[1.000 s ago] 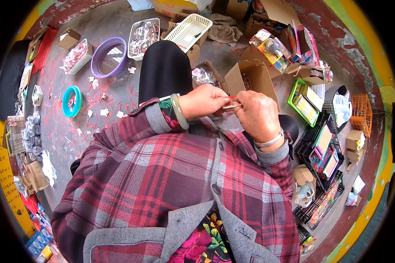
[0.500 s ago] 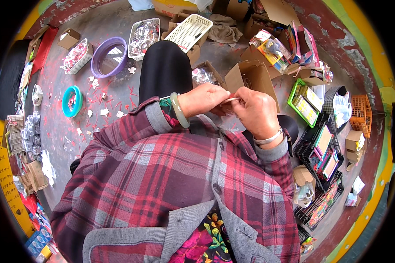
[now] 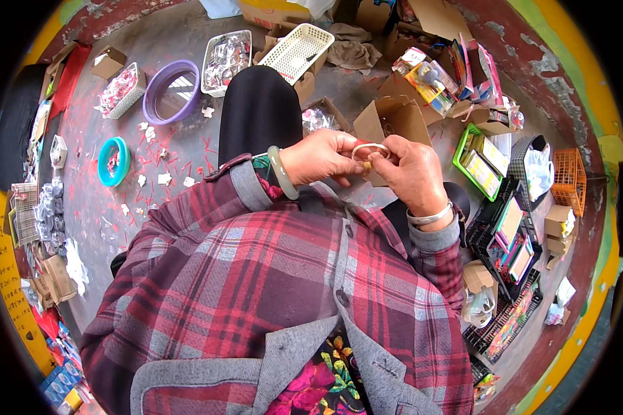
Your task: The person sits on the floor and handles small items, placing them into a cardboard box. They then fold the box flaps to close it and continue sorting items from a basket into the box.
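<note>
A thin cream-white loop point(image 3: 372, 145) is held between my two hands above my lap, its curve facing up. My left hand point(image 3: 320, 156) pinches its left side, fingertips closed on the band. On the other side my right hand point(image 3: 415, 174) grips it with thumb and curled fingers. A small yellowish piece shows at the loop's lower edge, and a bit of red lies behind its top; I cannot make out what either is. Just beyond the hands stands an open cardboard box point(image 3: 399, 119).
Left of my knee are a purple basin point(image 3: 149, 104), a teal basin point(image 3: 103, 166) and white baskets with small packed pieces. Red and white scraps litter the floor. To the right stand a green tray point(image 3: 459, 158), a black crate point(image 3: 483, 238) and an orange basket point(image 3: 570, 183).
The white band has turned from a narrow strip, mostly covered by fingers, to a visible round loop. My hands have moved slightly apart, and the left fingers have spread a little.
</note>
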Tool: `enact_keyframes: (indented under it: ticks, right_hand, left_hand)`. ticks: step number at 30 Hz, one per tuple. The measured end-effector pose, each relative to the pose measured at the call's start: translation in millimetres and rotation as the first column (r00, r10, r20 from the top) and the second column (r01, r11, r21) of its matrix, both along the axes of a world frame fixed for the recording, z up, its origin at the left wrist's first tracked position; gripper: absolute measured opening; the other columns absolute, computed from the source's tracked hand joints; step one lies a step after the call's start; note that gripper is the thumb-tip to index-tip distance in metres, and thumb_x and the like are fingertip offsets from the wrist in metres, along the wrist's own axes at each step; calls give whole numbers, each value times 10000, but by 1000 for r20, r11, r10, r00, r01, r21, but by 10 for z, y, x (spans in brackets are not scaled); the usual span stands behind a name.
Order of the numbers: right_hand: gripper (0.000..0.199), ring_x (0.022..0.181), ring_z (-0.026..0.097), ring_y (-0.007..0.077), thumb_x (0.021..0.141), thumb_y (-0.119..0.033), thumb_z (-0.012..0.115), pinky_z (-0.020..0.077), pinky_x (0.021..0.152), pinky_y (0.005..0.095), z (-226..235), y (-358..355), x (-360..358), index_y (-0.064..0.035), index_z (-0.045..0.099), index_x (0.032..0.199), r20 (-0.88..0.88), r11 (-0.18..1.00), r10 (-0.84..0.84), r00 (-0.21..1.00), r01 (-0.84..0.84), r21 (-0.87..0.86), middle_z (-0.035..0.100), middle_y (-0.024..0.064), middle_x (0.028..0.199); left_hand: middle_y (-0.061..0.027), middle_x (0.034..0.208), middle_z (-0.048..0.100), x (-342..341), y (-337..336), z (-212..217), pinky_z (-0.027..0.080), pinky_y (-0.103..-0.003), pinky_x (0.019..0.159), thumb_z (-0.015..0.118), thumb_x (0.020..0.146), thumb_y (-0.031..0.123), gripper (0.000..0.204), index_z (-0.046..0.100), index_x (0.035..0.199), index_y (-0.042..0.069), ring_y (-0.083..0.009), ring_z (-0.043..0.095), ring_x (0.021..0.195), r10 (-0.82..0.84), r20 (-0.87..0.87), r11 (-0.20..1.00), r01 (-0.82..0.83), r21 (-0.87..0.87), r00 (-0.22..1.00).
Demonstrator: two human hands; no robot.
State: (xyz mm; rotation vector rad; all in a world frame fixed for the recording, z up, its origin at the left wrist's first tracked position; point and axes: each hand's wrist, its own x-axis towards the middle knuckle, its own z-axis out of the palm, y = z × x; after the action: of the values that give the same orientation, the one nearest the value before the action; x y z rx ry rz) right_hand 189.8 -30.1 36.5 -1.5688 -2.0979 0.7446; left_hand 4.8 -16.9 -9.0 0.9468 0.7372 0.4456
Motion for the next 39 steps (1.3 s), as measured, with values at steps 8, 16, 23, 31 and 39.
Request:
enact_keyframes:
  ticks: [8,16,23,31,39]
  right_hand:
    - [137,642,583,334,724,-172,613,448,568,402,38,30,41,-36,599,732,-21,987,133,991,-135,-88,586,152,650]
    - [125,676,589,311,715,-152,633,459,604,379,11,19,35,-51,618,787,-38,988,153,988,-153,9,608,135,733]
    - [242,657,596,230,691,-103,680,466,611,326,-22,48,-37,-17,574,890,-224,1000,-6,975,5,-7,613,100,742]
    - [261,688,554,63,719,-63,663,451,593,215,-126,102,75,14,559,945,-234,945,72,970,-141,-294,599,32,756]
    - [227,566,542,133,707,-186,692,429,529,277,-299,122,133,-16,635,846,-289,928,-7,957,-102,-359,575,77,621]
  left_hand:
    - [7,975,626,32,-24,-6,501,-203,636,612,832,139,321,568,1143,72,-57,574,820,22,-23,997,-21,76,999]
    - [-13,979,622,37,-42,-12,500,-223,699,621,819,98,344,551,1151,38,-80,584,829,30,34,996,-32,80,999]
    - [-23,1031,601,44,-63,-106,462,-229,769,596,813,10,377,522,1183,14,-87,555,900,107,163,987,-124,103,981]
    - [-32,946,608,68,-116,-48,469,-225,727,560,792,-47,338,533,1127,-10,-81,560,812,77,126,978,-100,181,989]
    - [-46,972,580,62,-86,-104,458,-233,743,570,795,-29,340,536,1130,20,-97,552,880,84,31,787,-86,611,996]
